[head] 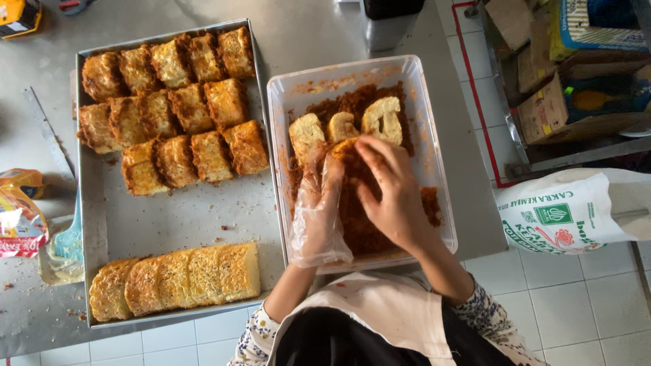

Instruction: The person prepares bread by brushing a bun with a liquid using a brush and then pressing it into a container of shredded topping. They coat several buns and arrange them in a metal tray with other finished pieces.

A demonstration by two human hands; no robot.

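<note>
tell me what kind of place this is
Probably a small food-prep kitchen or bakery: a steel worktable holds a metal tray of coated bread pieces, and both hands press a piece into a crumb-filled plastic tub.

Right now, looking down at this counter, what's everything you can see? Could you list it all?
Metal tray: one, silver, left on the counter.
Coated bread pieces: about fifteen, golden brown, three rows in the tray's upper part.
Bread slices: about five in a row, golden, speckled, tray's near edge.
Plastic tub: one, clear, right of the tray.
Crumb mixture: reddish brown, inside the tub.
Pale bread pieces: three, lying on the crumbs.
Snack packet: one, orange and red, far left.
White sack: one, green print, right.
Cardboard boxes: several, brown, upper right.
Left hand: in a clear plastic glove, inside the tub.
Right hand: bare, pressing a crumb-covered piece.
</note>
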